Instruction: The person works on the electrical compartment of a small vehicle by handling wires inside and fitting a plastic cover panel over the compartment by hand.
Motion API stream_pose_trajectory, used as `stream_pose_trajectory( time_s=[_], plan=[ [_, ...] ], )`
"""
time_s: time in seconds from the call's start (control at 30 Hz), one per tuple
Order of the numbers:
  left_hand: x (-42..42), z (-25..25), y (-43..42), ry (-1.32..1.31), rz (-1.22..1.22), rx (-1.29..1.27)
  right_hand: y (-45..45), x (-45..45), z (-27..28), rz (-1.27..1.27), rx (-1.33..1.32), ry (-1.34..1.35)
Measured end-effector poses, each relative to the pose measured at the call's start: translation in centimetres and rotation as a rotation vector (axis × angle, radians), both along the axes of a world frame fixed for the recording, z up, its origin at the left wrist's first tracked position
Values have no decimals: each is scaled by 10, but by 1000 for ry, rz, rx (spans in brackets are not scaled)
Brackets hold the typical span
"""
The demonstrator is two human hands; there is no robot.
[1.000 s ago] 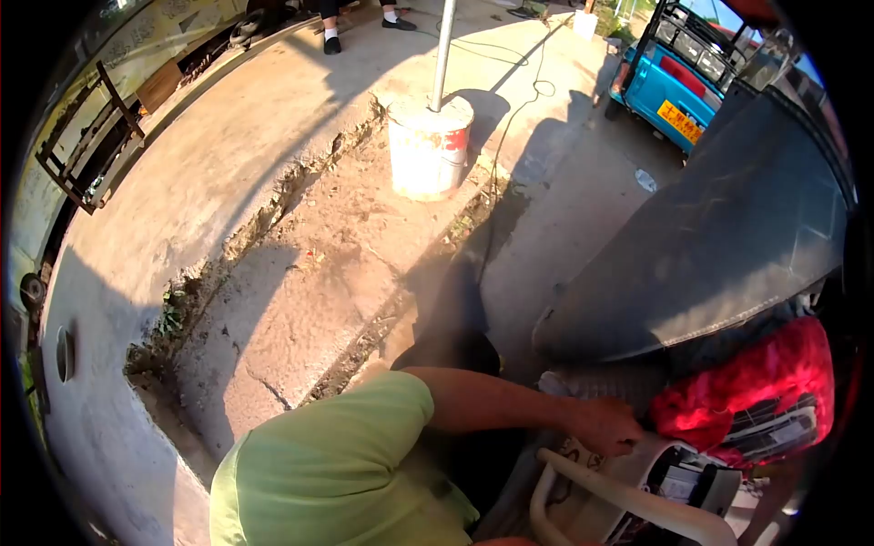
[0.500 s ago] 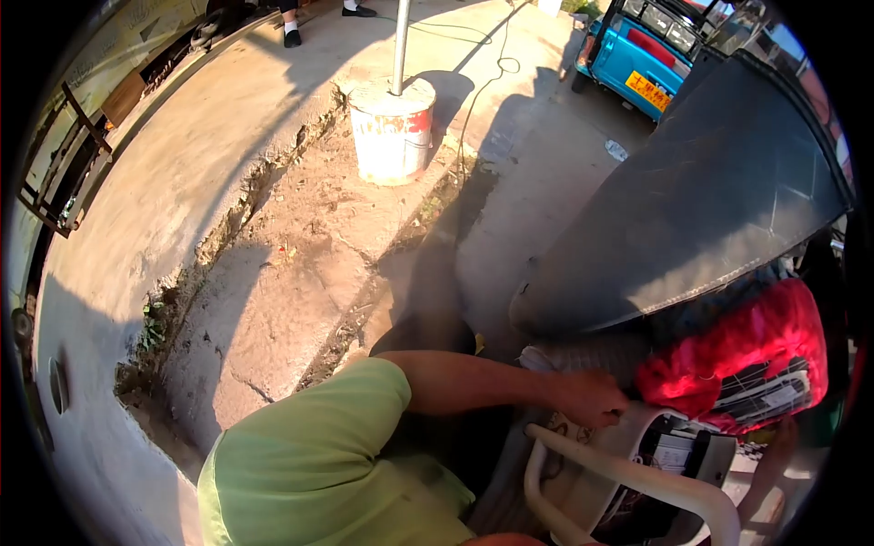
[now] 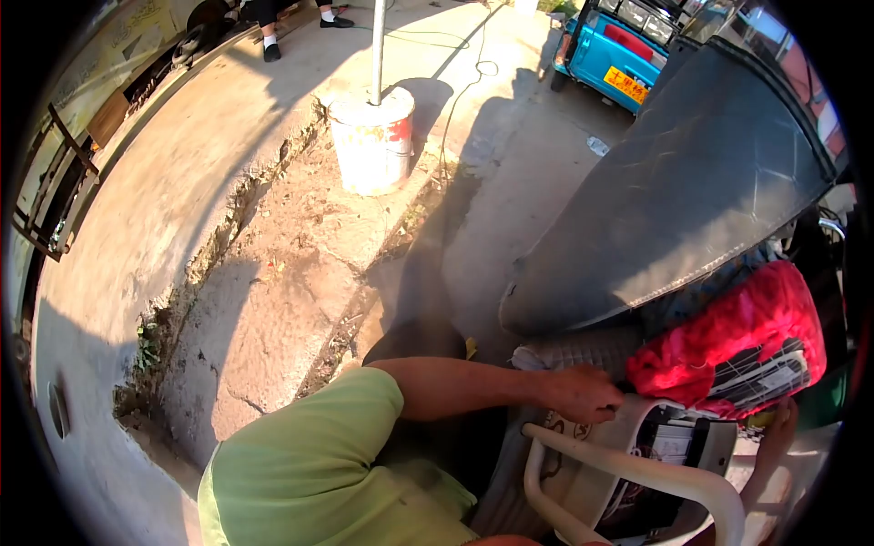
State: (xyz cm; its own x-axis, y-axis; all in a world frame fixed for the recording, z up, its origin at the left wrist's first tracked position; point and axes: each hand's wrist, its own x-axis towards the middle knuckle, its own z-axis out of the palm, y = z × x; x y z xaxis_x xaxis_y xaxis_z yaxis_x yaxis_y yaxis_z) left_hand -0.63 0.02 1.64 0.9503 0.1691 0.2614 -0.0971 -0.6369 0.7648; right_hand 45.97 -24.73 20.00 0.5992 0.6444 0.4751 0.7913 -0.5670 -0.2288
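My left hand (image 3: 587, 393) is closed, its fingers bent over the edge of a beige housing (image 3: 583, 464); whatever it grips is too small to make out. The housing is open, and a box with a white label (image 3: 672, 444) and some wires show inside. A curved beige bar (image 3: 637, 464) crosses in front of it. At the lower right, my right hand (image 3: 781, 426) reaches up beside the red fluffy cover (image 3: 728, 337) and the grille under it. Its fingers are mostly hidden.
A large dark padded sheet (image 3: 674, 200) rises at the right. Beyond it stands a blue vehicle (image 3: 614, 59). A white bucket (image 3: 371, 141) holds an upright pole. Broken concrete edges (image 3: 218, 218) run along the ground. Part of a person (image 3: 270, 27) shows at the top, near a rusty frame (image 3: 55, 182).
The view has shifted, so the bucket and vehicle appear further left. My left hand stays by the housing's edge. My right hand now shows more clearly beside the red cover.
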Motion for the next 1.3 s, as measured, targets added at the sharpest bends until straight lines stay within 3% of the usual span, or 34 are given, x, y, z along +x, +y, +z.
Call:
stream_pose_trajectory(
  time_s=[0.17, 0.23, 0.33, 0.43, 0.5, 0.57, 0.67, 0.87, 1.03, 1.3],
  plan=[
    [-1, 0, 0, -6, -4, -10, 2, -12, 0, 195, 252, 283],
    [0, -4, 1, -14, 1, 4, 5, -27, 3, 207, 237, 310],
    [2, -6, 1, -14, -5, 15, -7, -8, 6, 54, -33, 122],
    [3, -7, 0, -20, -3, 6, -6, -9, 5, -18, -22, 122],
    [3, -8, 0, -19, 1, 5, 0, -18, -8, 146, 243, 212],
    [2, -7, 0, -16, 3, 12, 5, -43, -3, 170, 302, 332],
    [2, -9, 0, -46, 7, -1, -1, -52, 16, 55, 131, 432],
    [0, -4, 1, -27, -1, 18, -3, -15, 6, -64, 49, 329],
    [-2, -3, 0, -12, 0, 20, 9, -43, -4, -11, 239, 281],
    [-9, 5, 2, 2, 20, 46, 5, -10, -2, 85, 97, 10]
  ],
)
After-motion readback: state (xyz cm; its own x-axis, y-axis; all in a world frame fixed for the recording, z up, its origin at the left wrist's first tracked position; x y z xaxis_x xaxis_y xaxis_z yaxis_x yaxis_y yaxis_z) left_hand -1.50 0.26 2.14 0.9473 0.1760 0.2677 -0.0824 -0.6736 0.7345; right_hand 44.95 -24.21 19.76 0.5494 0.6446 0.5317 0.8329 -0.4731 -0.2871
